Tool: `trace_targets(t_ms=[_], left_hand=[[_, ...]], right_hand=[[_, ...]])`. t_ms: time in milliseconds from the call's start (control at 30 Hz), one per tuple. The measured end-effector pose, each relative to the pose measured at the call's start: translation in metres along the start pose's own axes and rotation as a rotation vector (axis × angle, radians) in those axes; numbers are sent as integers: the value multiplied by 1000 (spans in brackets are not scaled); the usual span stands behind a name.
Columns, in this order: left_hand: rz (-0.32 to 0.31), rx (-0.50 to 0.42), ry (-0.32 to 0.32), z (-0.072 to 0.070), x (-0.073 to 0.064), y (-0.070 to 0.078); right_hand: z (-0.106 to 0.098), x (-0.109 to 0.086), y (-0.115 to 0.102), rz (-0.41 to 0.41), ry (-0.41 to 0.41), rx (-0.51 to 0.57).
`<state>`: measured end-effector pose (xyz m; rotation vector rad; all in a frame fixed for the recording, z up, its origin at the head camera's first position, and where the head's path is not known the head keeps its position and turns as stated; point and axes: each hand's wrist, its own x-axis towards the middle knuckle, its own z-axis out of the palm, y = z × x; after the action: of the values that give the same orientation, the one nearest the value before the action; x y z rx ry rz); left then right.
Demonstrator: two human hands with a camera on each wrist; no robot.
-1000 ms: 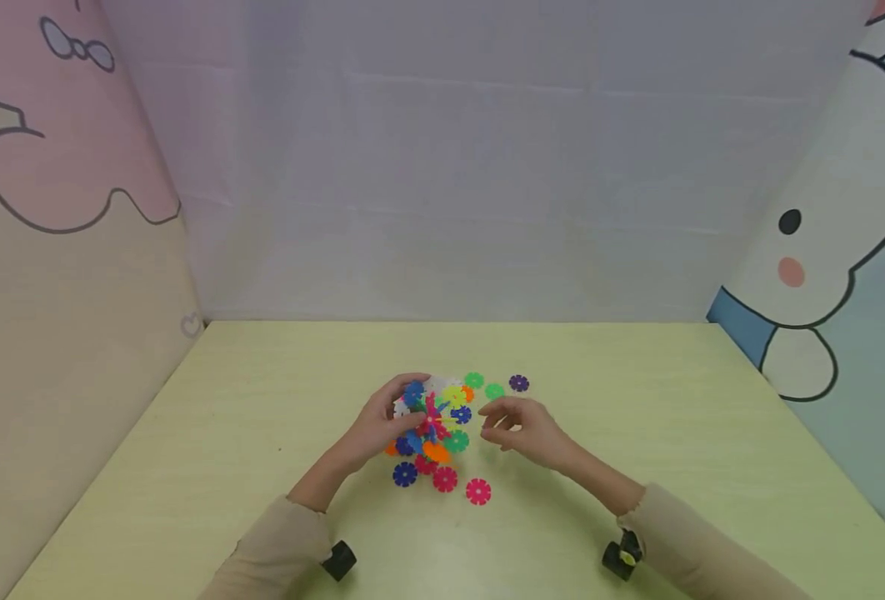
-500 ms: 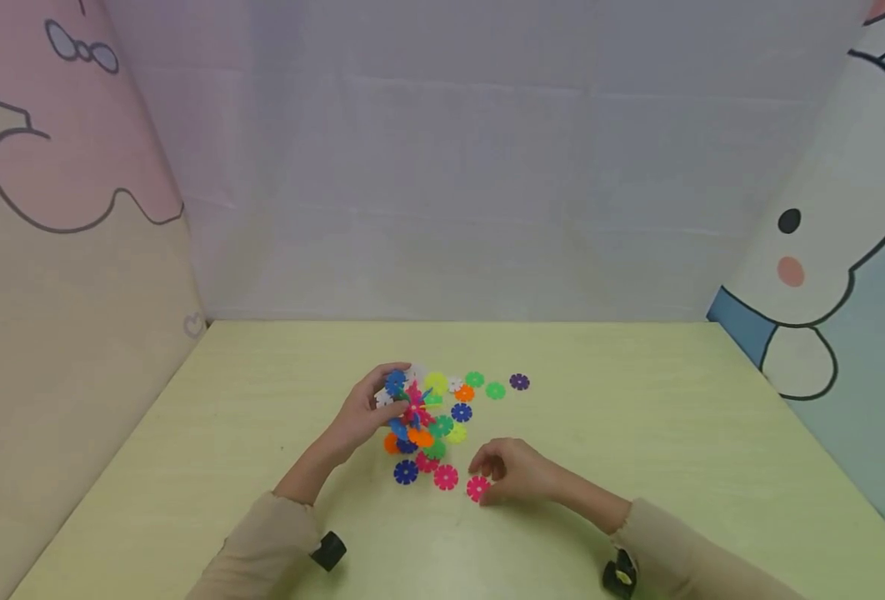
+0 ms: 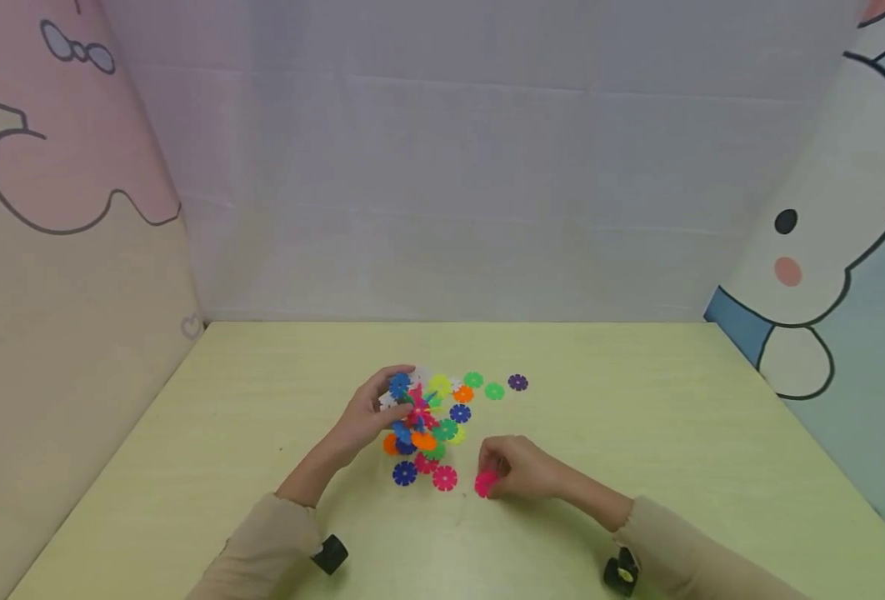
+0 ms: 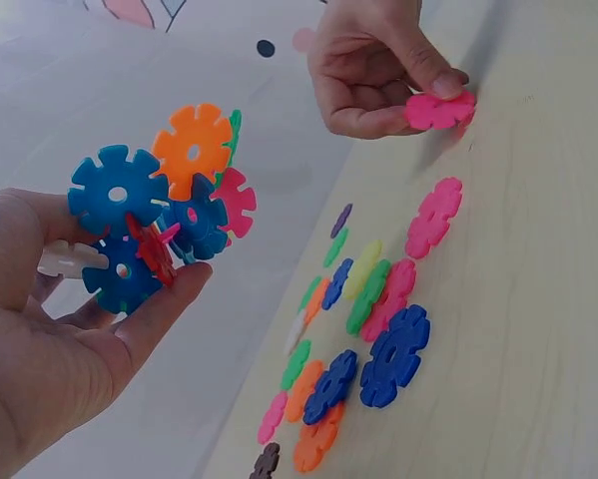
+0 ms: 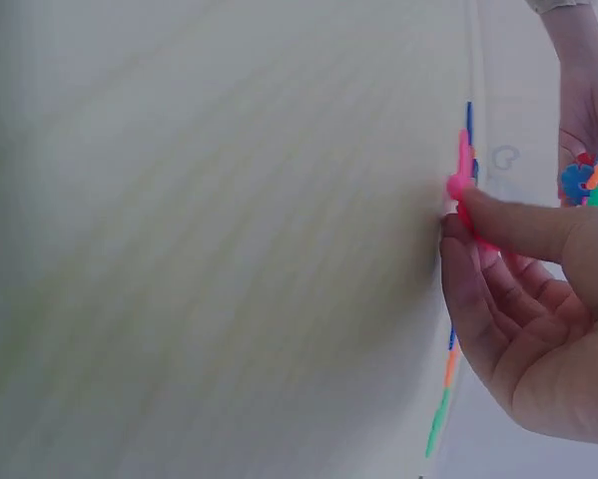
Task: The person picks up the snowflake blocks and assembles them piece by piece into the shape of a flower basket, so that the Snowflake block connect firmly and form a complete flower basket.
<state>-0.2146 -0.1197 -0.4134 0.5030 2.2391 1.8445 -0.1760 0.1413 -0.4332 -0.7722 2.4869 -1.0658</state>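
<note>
My left hand (image 3: 360,422) holds up a cluster of notched plastic discs, slotted together in blue, orange, red, green and white (image 4: 119,190). Its thumb and fingers grip the cluster from the left side, above the loose discs. Between thumb and fingertips my right hand (image 3: 525,468) pinches a pink notched disc (image 4: 440,110), just over the table to the right of the scattered pieces. In the right wrist view the pink disc (image 5: 461,190) appears nearly edge-on.
Loose notched discs lie under and around the cluster: a dark blue disc (image 3: 405,473), a pink one (image 3: 445,478), a purple one (image 3: 517,382) and several others. The pale table (image 3: 637,417) ends at a white backdrop (image 3: 450,208), with cartoon-printed panels at both sides.
My right hand has moved down from beside the cluster to the front right pink disc and taken hold of it. The left hand has shifted slightly left with the cluster.
</note>
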Motion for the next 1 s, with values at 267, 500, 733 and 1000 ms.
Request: trace_targets(t_ms=[267, 500, 733, 1000], left_hand=[[47, -3, -23, 15, 0, 7], [94, -38, -49, 27, 3, 11], [123, -60, -39, 34, 2, 12], [120, -46, 2, 38, 2, 11]], right_hand=[[-21, 2, -19, 8, 379, 324], [-26, 7, -30, 19, 488, 422], [-23, 11, -27, 29, 531, 457], [-22, 12, -26, 58, 545, 453]])
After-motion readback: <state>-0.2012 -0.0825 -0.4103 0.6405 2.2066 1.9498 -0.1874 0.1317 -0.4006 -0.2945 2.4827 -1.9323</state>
